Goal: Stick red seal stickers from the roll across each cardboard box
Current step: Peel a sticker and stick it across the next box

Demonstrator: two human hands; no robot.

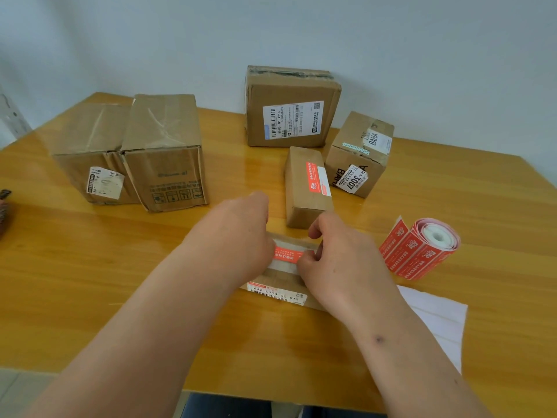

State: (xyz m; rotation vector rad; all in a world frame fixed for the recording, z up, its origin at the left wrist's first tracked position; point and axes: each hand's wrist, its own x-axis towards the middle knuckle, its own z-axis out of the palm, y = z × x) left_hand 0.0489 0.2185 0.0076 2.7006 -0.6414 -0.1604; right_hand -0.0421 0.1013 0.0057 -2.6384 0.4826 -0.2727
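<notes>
A flat cardboard box (281,279) lies in front of me near the table's front edge, with a white barcode label on its near side. A red seal sticker (287,255) lies across its taped top. My left hand (241,236) covers the box's left part and the sticker's left end; its fingers are hidden. My right hand (334,257) pinches the sticker's right end with curled fingers. The sticker roll (431,245) lies on its side to the right, with a strip unrolled. A small box (307,185) behind bears a red sticker.
On the wooden table (90,267), two tall boxes (132,149) stand at the left. A labelled box (291,110) stands at the back by the wall, and a cube-shaped box (358,155) sits at the right. White backing paper (434,315) lies right of my right forearm.
</notes>
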